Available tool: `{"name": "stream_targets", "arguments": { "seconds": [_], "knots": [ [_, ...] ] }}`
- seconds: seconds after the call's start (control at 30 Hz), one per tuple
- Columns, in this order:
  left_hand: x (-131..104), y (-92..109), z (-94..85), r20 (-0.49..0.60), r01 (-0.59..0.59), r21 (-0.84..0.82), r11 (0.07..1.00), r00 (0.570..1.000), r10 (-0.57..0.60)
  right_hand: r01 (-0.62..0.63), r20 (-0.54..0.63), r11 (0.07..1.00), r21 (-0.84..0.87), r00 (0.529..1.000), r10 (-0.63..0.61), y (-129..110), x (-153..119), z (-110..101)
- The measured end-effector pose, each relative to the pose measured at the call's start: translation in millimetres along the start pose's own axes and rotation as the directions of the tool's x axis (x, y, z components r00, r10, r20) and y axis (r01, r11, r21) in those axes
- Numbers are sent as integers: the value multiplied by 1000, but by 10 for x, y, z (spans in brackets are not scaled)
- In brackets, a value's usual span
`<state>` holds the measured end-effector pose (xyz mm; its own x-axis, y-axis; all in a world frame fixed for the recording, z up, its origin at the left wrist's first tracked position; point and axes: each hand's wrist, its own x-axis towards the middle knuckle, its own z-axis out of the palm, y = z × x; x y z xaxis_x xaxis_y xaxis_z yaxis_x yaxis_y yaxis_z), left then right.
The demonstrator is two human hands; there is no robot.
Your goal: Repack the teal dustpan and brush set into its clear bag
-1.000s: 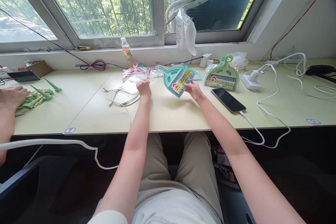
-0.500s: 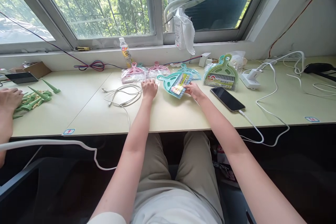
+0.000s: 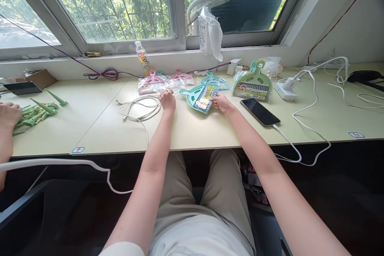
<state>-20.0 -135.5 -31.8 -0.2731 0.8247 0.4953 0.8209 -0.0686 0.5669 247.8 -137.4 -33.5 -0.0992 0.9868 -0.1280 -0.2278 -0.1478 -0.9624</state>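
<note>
My right hand (image 3: 221,103) grips the right edge of a teal mini dustpan with its brush (image 3: 196,97), which has a yellow printed label and lies over the table with its handle to the left. My left hand (image 3: 167,101) is closed, fingers curled downward, just in front of the bagged pink dustpan sets; what its fingers hold, if anything, is hidden. Behind the hands lie a pink dustpan set (image 3: 152,81), a second pink set (image 3: 180,77) and a teal set (image 3: 215,81), with clear plastic around the pink ones.
Bagged green dustpan sets (image 3: 254,84) stand at right, behind a phone (image 3: 260,112) on a charging cable. A coiled white cable (image 3: 141,109) lies beside my left hand. A bottle (image 3: 143,58) stands by the window. Another person's hand (image 3: 9,115) rests near green cone-shaped pieces (image 3: 39,113).
My left hand has shifted slightly left, away from the teal dustpan. The teal dustpan's handle end sits a little lower, and my right hand stays on it.
</note>
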Motion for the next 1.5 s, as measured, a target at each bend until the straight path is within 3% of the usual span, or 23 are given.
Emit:
{"name": "stream_targets", "arguments": {
  "seconds": [0.2,0.43,0.53,0.73,0.9,1.13,1.2,1.3,1.33,1.4,1.47,1.5],
  "knots": [
    [-33,129,-90,-99,-113,-139,984,990,100,47,113,999,-14,993,-45,-18,-98,86],
    [-8,103,-50,-148,-165,-339,926,982,121,137,-26,982,133,991,-135,-62,-86,81],
    [9,119,-9,-103,-209,-389,897,978,183,165,-54,969,183,986,-157,-71,-87,76],
    [-38,257,11,17,-265,-484,834,950,312,196,47,967,163,977,-206,-114,-117,55],
    [-110,357,-106,-99,-264,-510,819,964,249,241,32,953,185,967,-251,-142,-125,36],
    [-127,369,-37,-139,-294,-625,724,954,267,326,-173,899,293,943,-285,-117,-62,5],
    [-129,396,-20,-185,-267,-624,734,964,193,329,-177,890,315,942,-286,-105,-44,0],
    [-116,429,-49,-287,-149,-686,712,955,-76,334,-176,884,328,940,-291,-89,-36,13],
    [-103,426,-67,-254,-76,-747,660,950,-179,340,-175,879,334,939,-297,-85,-38,19],
    [-67,396,-97,-8,140,-878,457,952,-305,351,-170,870,347,935,-310,-85,-46,28],
    [-33,350,-101,334,392,-894,218,907,-258,362,-155,860,359,932,-328,-91,-58,26],
    [-23,329,-90,450,480,-866,139,870,-201,367,-145,857,361,930,-337,-97,-63,21]
  ]
}}
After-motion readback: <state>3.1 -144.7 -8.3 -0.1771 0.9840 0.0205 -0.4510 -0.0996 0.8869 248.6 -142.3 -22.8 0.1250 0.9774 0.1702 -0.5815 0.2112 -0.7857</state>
